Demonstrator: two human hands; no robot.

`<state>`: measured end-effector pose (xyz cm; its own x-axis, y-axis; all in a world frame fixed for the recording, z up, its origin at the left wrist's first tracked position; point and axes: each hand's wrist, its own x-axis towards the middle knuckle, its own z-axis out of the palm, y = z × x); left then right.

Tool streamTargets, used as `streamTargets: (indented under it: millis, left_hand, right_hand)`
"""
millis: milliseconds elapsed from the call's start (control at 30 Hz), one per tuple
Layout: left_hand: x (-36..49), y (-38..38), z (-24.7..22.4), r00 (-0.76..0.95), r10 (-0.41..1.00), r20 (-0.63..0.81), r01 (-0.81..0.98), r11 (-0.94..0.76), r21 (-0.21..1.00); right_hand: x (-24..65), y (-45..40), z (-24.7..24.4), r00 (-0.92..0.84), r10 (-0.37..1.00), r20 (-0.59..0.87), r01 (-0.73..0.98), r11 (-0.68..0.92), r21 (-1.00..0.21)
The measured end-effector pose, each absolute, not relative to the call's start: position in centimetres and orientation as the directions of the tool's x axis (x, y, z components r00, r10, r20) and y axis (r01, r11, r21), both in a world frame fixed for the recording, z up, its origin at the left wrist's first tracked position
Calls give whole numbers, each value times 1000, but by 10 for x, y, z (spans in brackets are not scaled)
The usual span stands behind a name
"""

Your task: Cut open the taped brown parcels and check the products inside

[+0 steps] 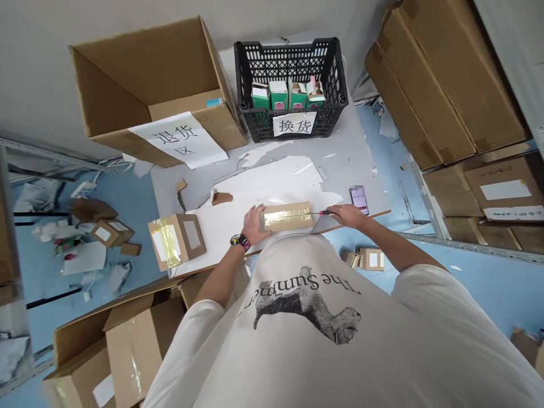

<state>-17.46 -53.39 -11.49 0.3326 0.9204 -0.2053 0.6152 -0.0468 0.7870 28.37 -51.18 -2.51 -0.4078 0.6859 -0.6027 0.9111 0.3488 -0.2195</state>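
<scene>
A small cardboard box wrapped in clear tape [288, 216] lies on its side on a white sheet on the table. My left hand [256, 224] grips its near left end, with a dark patterned wristwatch [240, 242] on that wrist. My right hand [348, 216] is closed around a thin red-handled screwdriver [325, 212]. Its slim metal shaft reaches left over the top of the box, and its tip lies along the taped surface near the middle. The underside of the box is hidden.
An open carton [148, 90] and a black plastic crate [291, 88] of green-and-white boxes stand at the table's far end. A phone [359, 200] lies to the right. A windowed cardboard box [176, 241] stands to the left. Stacked cartons line the right; scraps litter the blue floor.
</scene>
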Motion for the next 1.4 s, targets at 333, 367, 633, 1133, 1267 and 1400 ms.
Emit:
streamTargets:
  millis: [333, 367, 633, 1133, 1267, 1400]
  left_hand:
    - [-59, -536, -101, 563, 812, -154, 584, -258, 770]
    - [-54, -536, -104, 538, 828, -156, 596, -244, 765]
    - [-42, -548, -106, 424, 891, -161, 684, -198, 702]
    - [-8, -546, -74, 299, 902, -313, 857, -109, 504]
    - [-7, -547, -74, 303, 897, -323, 851, -102, 514]
    - [-7, -549, -75, 298, 897, -326, 843, -87, 531]
  right_hand:
    - [287, -525, -43, -432, 704, -564, 897, 400, -187]
    - [288, -528, -44, -428, 711, -558, 899, 398, -183]
    - [293, -540, -56, -392, 764, -513, 917, 277, -288]
    - [328, -547, -66, -338, 879, -336, 868, 153, -472]
    - [324, -544, -64, -330, 848, -414, 841, 65, -537]
    - [311, -540, -67, -305, 788, -536, 818, -72, -571]
